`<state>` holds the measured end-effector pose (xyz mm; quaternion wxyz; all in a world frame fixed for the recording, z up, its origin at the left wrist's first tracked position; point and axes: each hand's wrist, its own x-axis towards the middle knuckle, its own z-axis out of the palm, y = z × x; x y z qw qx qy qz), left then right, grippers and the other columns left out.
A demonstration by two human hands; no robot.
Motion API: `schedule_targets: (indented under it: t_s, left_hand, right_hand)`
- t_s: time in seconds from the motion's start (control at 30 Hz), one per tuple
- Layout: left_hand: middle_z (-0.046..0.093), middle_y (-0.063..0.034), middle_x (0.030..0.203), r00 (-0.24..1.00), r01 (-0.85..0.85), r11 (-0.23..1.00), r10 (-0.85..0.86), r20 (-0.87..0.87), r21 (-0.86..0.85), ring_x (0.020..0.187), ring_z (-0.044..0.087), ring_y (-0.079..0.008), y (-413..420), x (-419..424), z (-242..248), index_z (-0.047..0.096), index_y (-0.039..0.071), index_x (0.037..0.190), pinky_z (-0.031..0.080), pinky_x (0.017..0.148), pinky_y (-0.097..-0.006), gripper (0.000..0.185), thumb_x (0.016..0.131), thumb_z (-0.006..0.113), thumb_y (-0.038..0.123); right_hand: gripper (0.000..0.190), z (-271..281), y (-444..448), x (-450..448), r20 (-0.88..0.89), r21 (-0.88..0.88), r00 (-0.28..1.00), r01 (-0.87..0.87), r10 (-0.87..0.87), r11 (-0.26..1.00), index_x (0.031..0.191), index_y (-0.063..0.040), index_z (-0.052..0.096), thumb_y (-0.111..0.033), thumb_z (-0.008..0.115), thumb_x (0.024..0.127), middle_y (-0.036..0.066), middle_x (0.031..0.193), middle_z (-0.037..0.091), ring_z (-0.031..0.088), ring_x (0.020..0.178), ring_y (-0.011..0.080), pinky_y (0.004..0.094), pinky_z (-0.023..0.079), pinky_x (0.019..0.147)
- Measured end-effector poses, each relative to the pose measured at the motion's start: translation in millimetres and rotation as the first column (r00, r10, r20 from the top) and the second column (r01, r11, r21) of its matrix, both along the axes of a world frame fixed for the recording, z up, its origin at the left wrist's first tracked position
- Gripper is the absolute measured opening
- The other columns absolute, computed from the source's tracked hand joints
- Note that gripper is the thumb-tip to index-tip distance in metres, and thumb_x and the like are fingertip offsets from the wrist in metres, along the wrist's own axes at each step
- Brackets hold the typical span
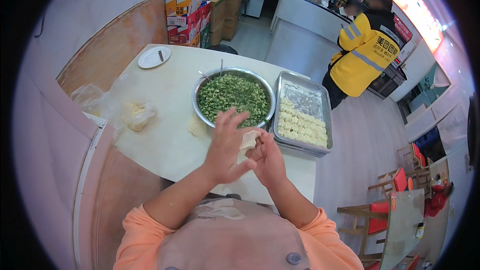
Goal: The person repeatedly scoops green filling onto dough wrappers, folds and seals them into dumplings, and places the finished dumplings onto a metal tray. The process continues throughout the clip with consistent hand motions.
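Observation:
My right hand [268, 157] grips the edge of a pale dough wrapper [249, 141] between thumb and fingers. My left hand [228, 146] is beside it with fingers spread, its palm near the wrapper; whether it touches the dough is hard to tell. Just beyond both hands stands a steel bowl [195, 101] of chopped green filling [234, 95], with two metal handles sticking out. To its right, a metal tray [329, 120] holds rows of shaped dumplings [302, 125] on its nearer part and white flour on its far part. A flat dough wrapper [197, 126] lies at the bowl's near left.
A plastic bag with dough [138, 115] lies on the left of the table [165, 157]. A white plate [147, 58] holds a short dark object. Stacked cartons [185, 15] stand behind. One person in a yellow jacket [360, 52] stands beyond the tray; another is at the counter.

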<state>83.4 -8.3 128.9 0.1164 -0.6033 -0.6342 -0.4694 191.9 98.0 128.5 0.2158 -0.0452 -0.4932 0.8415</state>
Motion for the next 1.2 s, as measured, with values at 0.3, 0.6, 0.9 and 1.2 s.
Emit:
schedule_targets:
  t_s: [0.3,0.6,0.9,1.2]
  left_hand:
    - [0.060,-0.0080,0.124,0.969,-0.200,0.964,0.168,-0.181,-0.178,0.136,0.032,-0.0384,-5.0,-1.5,-4.5,0.071,0.009,0.091,0.019,0.113,-0.0561,0.022,0.091,0.061,0.028]
    - [0.066,-0.0051,0.084,0.634,-0.016,0.997,0.066,0.771,-0.072,0.092,0.058,-0.0172,0.7,-1.5,2.2,0.068,0.004,0.084,0.045,0.082,-0.0340,0.025,0.095,0.058,0.024]
    - [0.060,-0.0017,0.061,0.662,0.184,0.983,-0.126,0.738,0.003,0.054,0.053,-0.0079,-13.7,21.0,22.9,0.064,0.002,0.081,0.042,0.052,-0.0257,0.033,0.101,0.047,0.022]
    - [0.063,0.0005,0.059,0.822,0.304,0.932,-0.153,0.548,-0.197,0.055,0.057,-0.0123,-16.9,9.1,31.4,0.063,0.005,0.079,0.046,0.056,-0.0300,0.036,0.101,0.041,0.023]
  right_hand:
    - [0.040,-30.0,11.4,-7.3,-0.039,-0.615,0.998,0.016,-0.050,0.788,0.107,-0.005,0.054,-0.037,0.030,0.106,0.012,0.105,0.060,0.056,0.099,0.0255,0.0392,0.043,0.090]
    - [0.033,-1.8,8.0,7.7,0.180,0.469,0.934,0.193,-0.308,0.862,0.114,0.002,0.060,-0.025,0.044,0.105,0.007,0.100,0.063,0.056,0.083,0.0111,0.0262,0.046,0.076]
    - [0.021,22.0,13.7,15.4,-0.223,0.919,0.918,0.311,-0.328,0.244,0.094,0.001,0.060,-0.016,0.049,0.100,0.013,0.082,0.057,0.056,0.077,0.0297,0.0380,0.046,0.069]
    - [0.027,8.9,26.3,1.8,-0.578,0.791,0.802,0.596,-0.153,0.134,0.080,0.001,0.052,-0.018,0.047,0.100,0.015,0.075,0.049,0.052,0.072,0.0350,0.0424,0.043,0.063]
